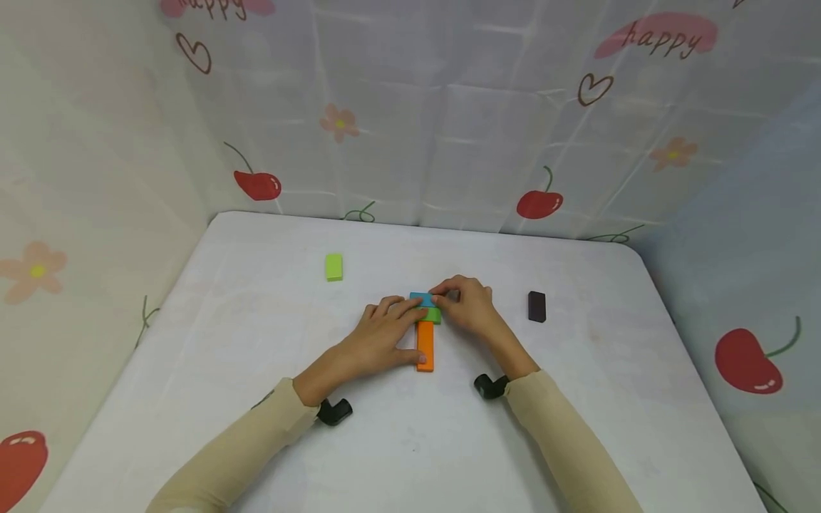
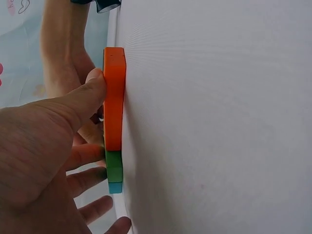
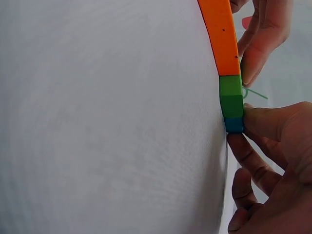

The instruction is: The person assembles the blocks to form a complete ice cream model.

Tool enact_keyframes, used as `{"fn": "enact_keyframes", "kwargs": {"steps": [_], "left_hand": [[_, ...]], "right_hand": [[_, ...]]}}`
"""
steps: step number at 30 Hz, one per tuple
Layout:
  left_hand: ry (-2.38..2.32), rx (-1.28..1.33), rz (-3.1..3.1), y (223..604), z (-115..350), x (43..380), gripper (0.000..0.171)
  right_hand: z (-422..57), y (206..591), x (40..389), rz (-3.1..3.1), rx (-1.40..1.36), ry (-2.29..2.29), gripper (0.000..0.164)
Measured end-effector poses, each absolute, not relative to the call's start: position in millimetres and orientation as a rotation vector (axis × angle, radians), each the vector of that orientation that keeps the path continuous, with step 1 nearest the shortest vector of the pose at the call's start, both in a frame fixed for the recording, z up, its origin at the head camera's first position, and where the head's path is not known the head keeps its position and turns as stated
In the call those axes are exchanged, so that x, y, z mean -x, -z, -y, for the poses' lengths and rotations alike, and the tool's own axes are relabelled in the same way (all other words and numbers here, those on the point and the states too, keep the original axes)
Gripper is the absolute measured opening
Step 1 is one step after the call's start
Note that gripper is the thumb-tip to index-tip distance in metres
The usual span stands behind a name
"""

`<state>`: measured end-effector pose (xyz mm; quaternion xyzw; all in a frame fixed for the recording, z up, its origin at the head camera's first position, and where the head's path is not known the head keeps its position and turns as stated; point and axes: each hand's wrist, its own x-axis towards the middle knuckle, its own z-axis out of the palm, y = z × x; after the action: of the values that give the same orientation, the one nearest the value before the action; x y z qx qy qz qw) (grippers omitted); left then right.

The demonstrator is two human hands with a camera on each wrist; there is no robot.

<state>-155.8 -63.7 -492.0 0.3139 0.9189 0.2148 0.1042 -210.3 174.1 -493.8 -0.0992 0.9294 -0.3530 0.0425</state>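
On the white table an orange block (image 1: pixel 425 348) lies lengthwise, its far end against a green block (image 1: pixel 433 315). Beyond the green one is a blue block (image 1: pixel 420 298), so the three form a line. My left hand (image 1: pixel 380 340) rests over their left side with fingers spread and fairly straight. Its thumb touches the top of the orange block (image 2: pixel 114 97), and its fingertips reach the green and blue blocks. With thumb and index finger, my right hand (image 1: pixel 471 306) pinches the right part of the blue block (image 3: pixel 234 125). Its other fingers are curled.
A lime-green block (image 1: pixel 333 267) lies apart at the back left of the table (image 1: pixel 269 299). Over on the right is a black block (image 1: pixel 536 306). Dark devices (image 1: pixel 491 386) are strapped under both wrists. A printed curtain (image 1: pixel 423 128) hangs behind the table's back edge.
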Motion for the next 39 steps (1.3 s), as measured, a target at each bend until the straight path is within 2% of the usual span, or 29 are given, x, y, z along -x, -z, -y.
{"fn": "enact_keyframes", "kwargs": {"steps": [14,30,39], "left_hand": [[-0.601,-0.928,-2.708,488.7,59.9,157.7,0.086],[-0.602,-0.896,-2.712,489.1,62.9,156.9,0.085],[-0.586,-0.887,-2.712,489.3,64.4,158.3,0.085]], "right_hand": [[-191.9,490.3,208.5,-2.847,0.345,1.057,0.022],[-300.4,474.4,181.1,-3.133,-0.093,0.998,0.036],[-329.3,482.8,166.0,-3.031,-0.223,0.932,0.055]]}}
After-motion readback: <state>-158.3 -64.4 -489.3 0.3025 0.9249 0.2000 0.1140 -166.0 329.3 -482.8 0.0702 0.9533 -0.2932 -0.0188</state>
